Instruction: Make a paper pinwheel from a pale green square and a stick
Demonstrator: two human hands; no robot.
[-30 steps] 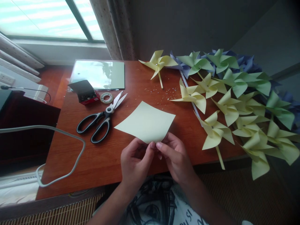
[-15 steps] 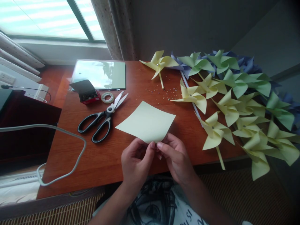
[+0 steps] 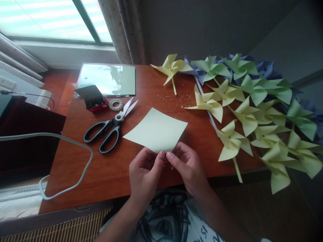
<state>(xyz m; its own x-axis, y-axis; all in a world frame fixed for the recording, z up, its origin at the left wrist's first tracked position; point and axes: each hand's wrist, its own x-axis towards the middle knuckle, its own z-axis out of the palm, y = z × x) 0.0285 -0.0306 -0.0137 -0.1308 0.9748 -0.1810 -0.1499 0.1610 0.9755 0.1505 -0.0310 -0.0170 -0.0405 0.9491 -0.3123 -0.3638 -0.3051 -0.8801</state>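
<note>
A square sheet of pale yellow paper (image 3: 156,129) is held above the table, one corner toward me. My left hand (image 3: 146,169) grips its near edge, thumb on top and fingers underneath. My right hand (image 3: 186,166) pinches the same near part, its thumb almost touching the left thumb. Between the hands the paper's near corner curls and is mostly hidden by the fingers. To the left lie open scissors (image 3: 111,126) with black handles, and beyond them a roll of tape (image 3: 116,105).
Yellow, green and purple paper pinwheels (image 3: 233,141) crowd the right side of the wooden table (image 3: 101,174). A small open box (image 3: 93,101) and a plastic-covered paper stack (image 3: 108,80) are at the back left. Tiny scraps (image 3: 179,101) dot the surface. A white cable (image 3: 83,171) loops at the left.
Both hands have shifted very slightly left and up with the paper. The thumbs still pinch the near edge, and everything else stays put.
</note>
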